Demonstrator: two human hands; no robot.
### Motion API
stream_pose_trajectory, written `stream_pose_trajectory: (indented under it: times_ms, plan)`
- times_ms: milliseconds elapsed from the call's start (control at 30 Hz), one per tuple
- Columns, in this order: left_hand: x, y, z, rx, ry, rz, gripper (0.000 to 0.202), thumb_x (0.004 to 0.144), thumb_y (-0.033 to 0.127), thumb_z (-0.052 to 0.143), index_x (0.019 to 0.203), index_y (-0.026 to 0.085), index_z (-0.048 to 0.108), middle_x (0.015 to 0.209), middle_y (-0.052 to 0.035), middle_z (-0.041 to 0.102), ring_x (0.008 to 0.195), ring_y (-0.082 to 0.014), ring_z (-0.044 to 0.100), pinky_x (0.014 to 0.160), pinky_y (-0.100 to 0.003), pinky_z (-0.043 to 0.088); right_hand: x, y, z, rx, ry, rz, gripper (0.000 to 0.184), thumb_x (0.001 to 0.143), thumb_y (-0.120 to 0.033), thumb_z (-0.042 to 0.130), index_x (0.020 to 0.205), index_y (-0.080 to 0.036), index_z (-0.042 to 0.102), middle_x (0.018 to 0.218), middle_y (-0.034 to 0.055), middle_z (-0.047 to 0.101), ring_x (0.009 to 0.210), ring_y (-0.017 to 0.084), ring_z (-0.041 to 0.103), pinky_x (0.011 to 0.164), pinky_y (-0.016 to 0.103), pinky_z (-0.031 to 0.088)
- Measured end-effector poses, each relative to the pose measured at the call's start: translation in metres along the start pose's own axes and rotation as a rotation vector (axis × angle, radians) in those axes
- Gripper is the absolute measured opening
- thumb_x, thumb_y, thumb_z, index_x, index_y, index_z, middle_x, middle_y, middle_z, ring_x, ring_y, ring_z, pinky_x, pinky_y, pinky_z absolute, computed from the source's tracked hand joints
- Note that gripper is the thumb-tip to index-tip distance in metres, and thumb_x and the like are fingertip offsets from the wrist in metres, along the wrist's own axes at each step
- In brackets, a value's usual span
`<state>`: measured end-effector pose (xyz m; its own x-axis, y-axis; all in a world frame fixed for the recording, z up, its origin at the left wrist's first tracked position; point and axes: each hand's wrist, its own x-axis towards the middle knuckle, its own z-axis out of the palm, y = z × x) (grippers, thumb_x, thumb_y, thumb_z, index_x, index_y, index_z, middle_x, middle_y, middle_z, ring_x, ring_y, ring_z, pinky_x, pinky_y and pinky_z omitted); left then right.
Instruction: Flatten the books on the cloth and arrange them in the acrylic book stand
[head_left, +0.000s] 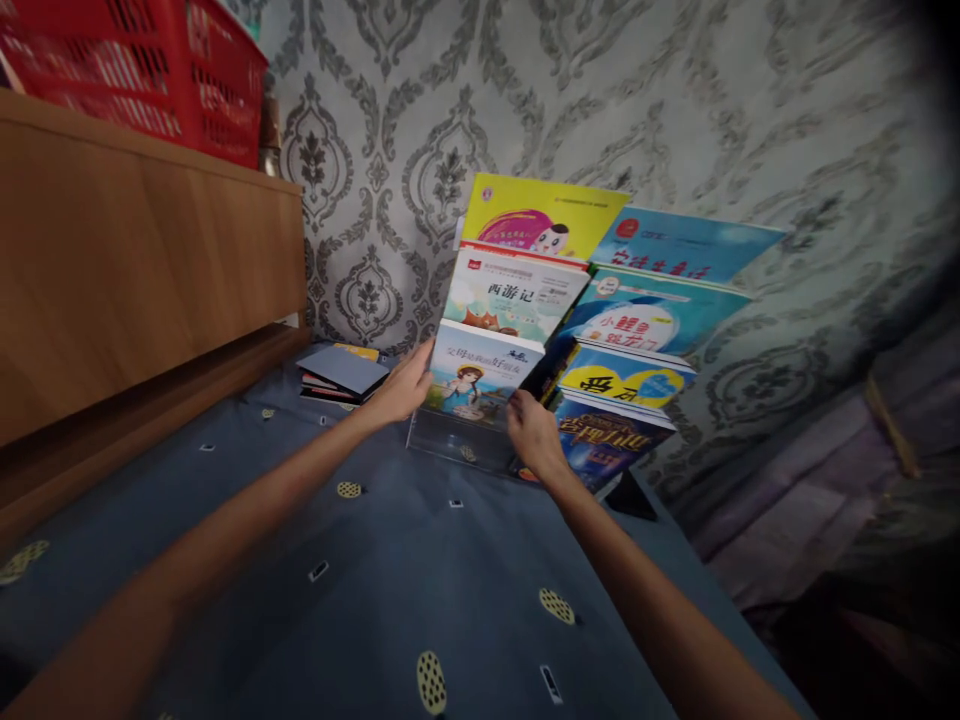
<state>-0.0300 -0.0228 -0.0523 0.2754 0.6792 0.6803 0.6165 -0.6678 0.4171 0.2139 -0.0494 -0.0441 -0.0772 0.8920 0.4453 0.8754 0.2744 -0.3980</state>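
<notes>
Two hands at the front book of a slanted display

In the head view, the left hand (409, 385) is narrow, its fingers along the left edge of a light-blue book (469, 375) with a child drawn on its cover. The right hand (534, 432) is curled in at that book's lower right edge. The two hands hold the book between them; what their fingers do behind it is hidden.

The book is the nearest in the left column of the display, just above a see-through panel (461, 448). Farther back in this column stand a white book (517, 290) and a yellow book (581, 200). The right column holds, from near to far, a dark-blue book (611, 445), a yellow-and-blue book (637, 380), a teal book (667, 310) and a blue book (690, 245).

A small pile of books (345, 370) lies left of the display, on the same dark blue-grey cloth (360, 580). On the far left, a red basket (150, 70) sits on a wooden cabinet (150, 240). Patterned wallpaper (420, 120) covers the far wall.
</notes>
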Motion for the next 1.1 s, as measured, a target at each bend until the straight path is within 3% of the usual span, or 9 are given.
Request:
stream_pose_trajectory:
  times_ms: [67, 133, 233, 333, 433, 633, 933, 1033, 1100]
  plan:
    - [-0.008, -0.010, -0.005, 0.098, -0.042, -0.027, 0.066, 0.095, 0.017, 0.038, 0.158, 0.016, 0.019, 0.161, -0.0135, 0.036, 0.148, -0.0216, 0.035, 0.123, -0.039, 0.029, -0.008, 0.005, 0.007, 0.052, 0.054, -0.040, 0.040, 0.092, -0.016, 0.044, 0.128, -0.010, 0.059, 0.118, 0.0215, 0.073, 0.111, 0.033, 0.070, 0.095, 0.043, 0.054]
    - [-0.024, -0.027, -0.011, 0.276, -0.128, -0.174, 0.065, 0.097, 0.020, 0.039, 0.158, 0.014, 0.018, 0.161, -0.0157, 0.036, 0.148, -0.0220, 0.036, 0.121, -0.038, 0.032, -0.024, 0.009, 0.014, 0.111, 0.153, -0.076, 0.047, 0.092, -0.022, 0.044, 0.136, -0.007, 0.053, 0.128, 0.0242, 0.068, 0.116, 0.035, 0.067, 0.097, 0.049, 0.053]
    - [-0.051, -0.058, -0.023, 0.452, -0.210, -0.401, 0.062, 0.096, 0.025, 0.050, 0.152, 0.008, 0.031, 0.155, -0.0253, 0.041, 0.147, -0.0342, 0.037, 0.117, -0.052, 0.034, -0.060, 0.011, 0.027, 0.207, 0.257, -0.168, 0.052, 0.097, -0.031, 0.044, 0.145, -0.012, 0.047, 0.141, 0.0204, 0.061, 0.129, 0.032, 0.060, 0.105, 0.052, 0.050]
    - [-0.069, -0.086, -0.037, 0.562, -0.251, -0.510, 0.063, 0.092, 0.026, 0.059, 0.148, 0.008, 0.037, 0.157, -0.0299, 0.035, 0.150, -0.0441, 0.024, 0.115, -0.069, 0.024, -0.097, 0.010, 0.045, 0.271, 0.206, -0.264, 0.049, 0.100, -0.032, 0.043, 0.147, -0.019, 0.048, 0.141, 0.0148, 0.061, 0.131, 0.028, 0.059, 0.108, 0.050, 0.050]
    - [-0.070, -0.102, -0.043, 0.636, -0.313, -0.505, 0.061, 0.092, 0.027, 0.062, 0.147, 0.012, 0.041, 0.158, -0.0258, 0.036, 0.152, -0.0408, 0.021, 0.117, -0.069, 0.017, -0.124, 0.011, 0.067, 0.302, 0.103, -0.290, 0.048, 0.101, -0.030, 0.041, 0.148, -0.021, 0.047, 0.145, 0.0131, 0.059, 0.135, 0.026, 0.055, 0.111, 0.049, 0.048]
    - [-0.059, -0.106, -0.033, 0.704, -0.421, -0.461, 0.047, 0.093, 0.029, 0.060, 0.138, 0.025, 0.050, 0.150, -0.0152, 0.051, 0.141, -0.0319, 0.043, 0.113, -0.061, 0.031, -0.141, 0.020, 0.094, 0.304, -0.087, -0.241, 0.042, 0.101, -0.032, 0.041, 0.137, -0.021, 0.058, 0.135, 0.0123, 0.067, 0.125, 0.027, 0.063, 0.106, 0.051, 0.053]
    - [-0.060, -0.101, -0.047, 0.767, -0.498, -0.409, 0.041, 0.091, 0.007, 0.044, 0.127, 0.020, 0.059, 0.134, -0.0145, 0.063, 0.121, -0.0301, 0.061, 0.110, -0.059, 0.033, -0.140, 0.013, 0.084, 0.353, -0.160, -0.263, 0.039, 0.100, -0.029, 0.041, 0.129, -0.019, 0.064, 0.129, 0.0131, 0.070, 0.122, 0.028, 0.065, 0.106, 0.052, 0.053]
    - [-0.055, -0.102, -0.052, 0.775, -0.537, -0.403, 0.036, 0.092, 0.012, 0.046, 0.122, 0.020, 0.063, 0.131, -0.0138, 0.066, 0.119, -0.0296, 0.062, 0.108, -0.054, 0.037, -0.139, 0.011, 0.082, 0.354, -0.165, -0.267, 0.039, 0.099, -0.028, 0.040, 0.128, -0.020, 0.066, 0.128, 0.0130, 0.070, 0.121, 0.028, 0.066, 0.105, 0.052, 0.053]
    - [-0.050, -0.103, -0.053, 0.782, -0.562, -0.413, 0.029, 0.097, 0.024, 0.046, 0.116, 0.018, 0.067, 0.125, -0.0149, 0.069, 0.116, -0.0302, 0.064, 0.104, -0.050, 0.043, -0.138, 0.011, 0.082, 0.352, -0.168, -0.271, 0.039, 0.099, -0.027, 0.040, 0.127, -0.019, 0.066, 0.127, 0.0134, 0.071, 0.120, 0.028, 0.066, 0.105, 0.053, 0.053]
